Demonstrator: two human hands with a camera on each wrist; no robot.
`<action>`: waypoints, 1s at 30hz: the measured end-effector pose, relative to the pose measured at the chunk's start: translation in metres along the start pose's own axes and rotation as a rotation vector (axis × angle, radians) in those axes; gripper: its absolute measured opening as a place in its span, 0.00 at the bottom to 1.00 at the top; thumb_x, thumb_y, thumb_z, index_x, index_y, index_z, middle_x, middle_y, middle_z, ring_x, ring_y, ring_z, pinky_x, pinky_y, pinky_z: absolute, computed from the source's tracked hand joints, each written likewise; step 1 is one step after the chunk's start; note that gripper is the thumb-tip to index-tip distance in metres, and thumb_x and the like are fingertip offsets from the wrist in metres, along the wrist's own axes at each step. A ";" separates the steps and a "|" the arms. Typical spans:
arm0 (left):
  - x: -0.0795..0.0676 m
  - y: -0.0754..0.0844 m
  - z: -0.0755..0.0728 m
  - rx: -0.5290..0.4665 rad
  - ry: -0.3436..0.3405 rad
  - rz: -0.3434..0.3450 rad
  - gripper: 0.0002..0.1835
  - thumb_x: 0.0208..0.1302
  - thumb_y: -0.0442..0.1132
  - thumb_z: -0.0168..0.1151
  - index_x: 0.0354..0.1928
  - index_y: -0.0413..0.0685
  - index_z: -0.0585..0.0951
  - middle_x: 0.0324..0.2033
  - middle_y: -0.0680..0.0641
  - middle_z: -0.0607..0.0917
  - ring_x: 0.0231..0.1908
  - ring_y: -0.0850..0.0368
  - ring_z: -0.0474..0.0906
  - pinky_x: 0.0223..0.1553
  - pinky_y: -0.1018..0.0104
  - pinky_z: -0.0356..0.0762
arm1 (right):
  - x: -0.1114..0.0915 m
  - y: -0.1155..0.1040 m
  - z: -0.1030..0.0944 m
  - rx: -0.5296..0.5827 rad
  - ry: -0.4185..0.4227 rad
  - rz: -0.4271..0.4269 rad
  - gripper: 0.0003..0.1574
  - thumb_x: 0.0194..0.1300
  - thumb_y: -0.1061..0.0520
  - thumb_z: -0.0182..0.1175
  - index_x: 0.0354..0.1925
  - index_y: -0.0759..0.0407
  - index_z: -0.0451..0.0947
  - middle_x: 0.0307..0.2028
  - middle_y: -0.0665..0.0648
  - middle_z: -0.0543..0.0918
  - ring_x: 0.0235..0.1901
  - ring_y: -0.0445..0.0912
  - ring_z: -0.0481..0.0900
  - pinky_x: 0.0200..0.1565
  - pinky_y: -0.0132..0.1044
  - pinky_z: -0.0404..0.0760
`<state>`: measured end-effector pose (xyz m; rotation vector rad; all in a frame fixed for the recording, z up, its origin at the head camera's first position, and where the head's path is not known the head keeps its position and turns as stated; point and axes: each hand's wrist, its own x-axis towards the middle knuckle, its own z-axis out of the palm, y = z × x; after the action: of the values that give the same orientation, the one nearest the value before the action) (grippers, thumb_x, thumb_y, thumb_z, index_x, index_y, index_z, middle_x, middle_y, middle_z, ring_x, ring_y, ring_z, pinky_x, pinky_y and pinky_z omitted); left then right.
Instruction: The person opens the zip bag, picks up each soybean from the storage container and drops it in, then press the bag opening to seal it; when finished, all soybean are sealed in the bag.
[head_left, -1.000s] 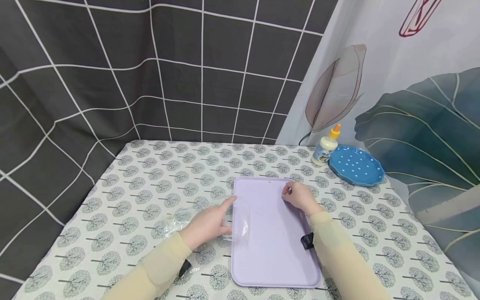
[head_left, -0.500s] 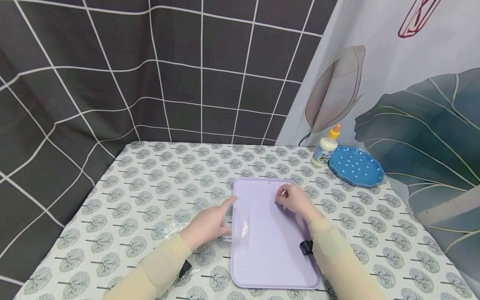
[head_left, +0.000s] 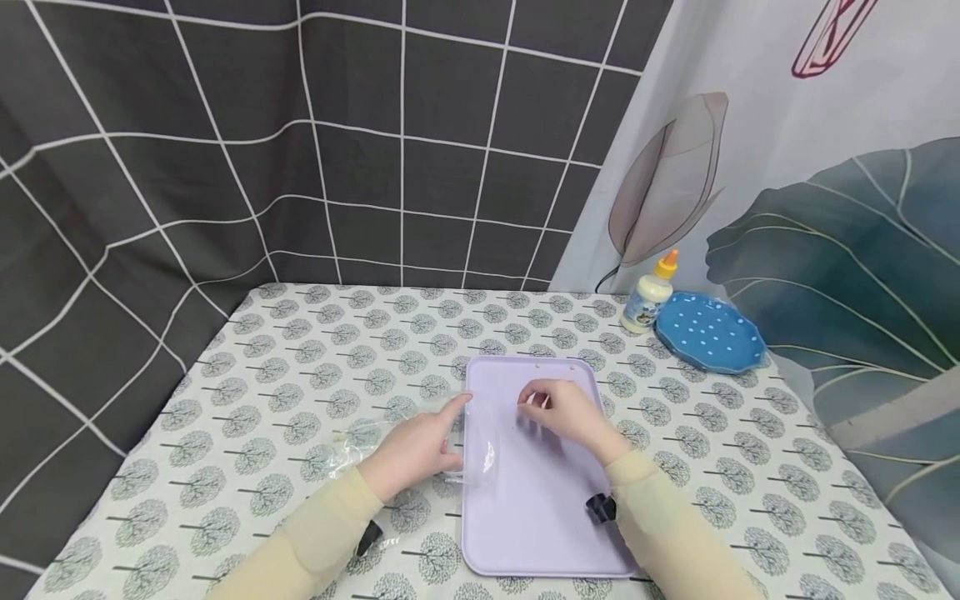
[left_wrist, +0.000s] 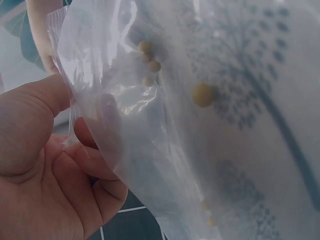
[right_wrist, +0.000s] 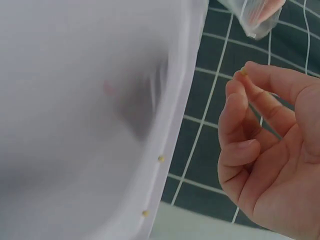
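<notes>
My left hand (head_left: 416, 450) holds a clear plastic bag (left_wrist: 135, 125) at the tray's left edge, pinching its rim between thumb and fingers. Several round yellow soybeans (left_wrist: 203, 95) lie inside the bag. Above the lilac tray (head_left: 540, 517), my right hand (head_left: 566, 412) pinches one soybean (right_wrist: 244, 71) between thumb and index fingertip. Two more soybeans sit apart on the tray's far edge, a left soybean (head_left: 537, 365) and a right soybean (head_left: 572, 367). In the head view the pinched soybean is too small to make out.
A glue bottle (head_left: 648, 300) with an orange tip stands at the back right. Beside it lies a blue dotted plate (head_left: 708, 333). The tree-patterned cloth (head_left: 300, 333) covers the table, and a dark checked curtain (head_left: 360, 150) hangs behind.
My right hand has moved left and a little nearer, from the tray's far right corner toward the bag. The right soybean on the far edge has come into sight. The left hand stays put.
</notes>
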<state>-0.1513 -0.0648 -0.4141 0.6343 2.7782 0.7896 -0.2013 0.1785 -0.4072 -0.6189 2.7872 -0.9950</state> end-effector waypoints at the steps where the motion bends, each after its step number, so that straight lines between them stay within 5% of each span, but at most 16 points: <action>1: 0.000 0.000 0.000 0.001 0.000 0.001 0.51 0.49 0.43 0.73 0.73 0.50 0.55 0.15 0.58 0.72 0.15 0.65 0.68 0.16 0.71 0.69 | 0.000 -0.002 0.001 0.004 -0.001 -0.019 0.04 0.59 0.56 0.65 0.34 0.54 0.82 0.23 0.46 0.78 0.22 0.39 0.73 0.25 0.30 0.75; 15: -0.001 0.000 0.000 0.013 0.011 0.025 0.48 0.51 0.43 0.72 0.72 0.47 0.56 0.14 0.58 0.71 0.14 0.65 0.67 0.15 0.72 0.68 | -0.003 -0.029 0.018 0.036 -0.082 -0.205 0.04 0.57 0.58 0.66 0.34 0.53 0.83 0.23 0.42 0.77 0.23 0.34 0.71 0.28 0.28 0.76; 30: 0.000 -0.001 0.001 0.009 0.002 0.009 0.49 0.50 0.43 0.72 0.72 0.48 0.55 0.15 0.57 0.71 0.15 0.65 0.67 0.16 0.71 0.69 | -0.003 -0.013 0.013 0.030 -0.048 -0.139 0.03 0.59 0.58 0.64 0.35 0.53 0.82 0.23 0.44 0.77 0.23 0.37 0.72 0.27 0.30 0.76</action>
<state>-0.1514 -0.0649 -0.4155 0.6483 2.7841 0.7803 -0.1914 0.1627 -0.4095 -0.8308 2.7140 -1.0304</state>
